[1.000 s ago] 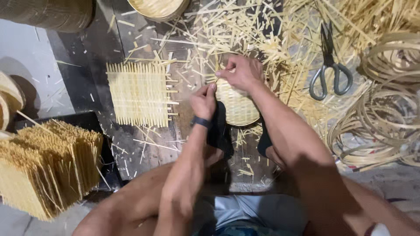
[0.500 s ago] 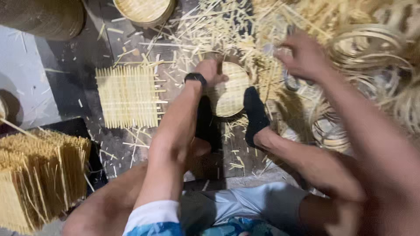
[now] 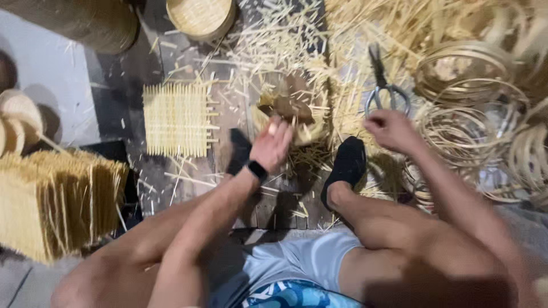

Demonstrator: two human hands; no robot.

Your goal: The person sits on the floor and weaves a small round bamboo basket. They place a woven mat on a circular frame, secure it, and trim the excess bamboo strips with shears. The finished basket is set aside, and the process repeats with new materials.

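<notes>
One view only, head cam, so no second view shares the scene. We look steeply down from above our own lap, facing fwd over knees to the floor (image 3: 114,97). Close range: thighs and shorts (image 3: 291,268) fill the bottom edge, forearms run up from there. Left hand (image 3: 273,144) sits near centre frame, right hand (image 3: 393,130) right of centre. Top edge cuts a basket (image 3: 200,16); left edge cuts a stack of mats (image 3: 57,199); right edge cuts hoops (image 3: 485,114). Slight motion blur.
</notes>
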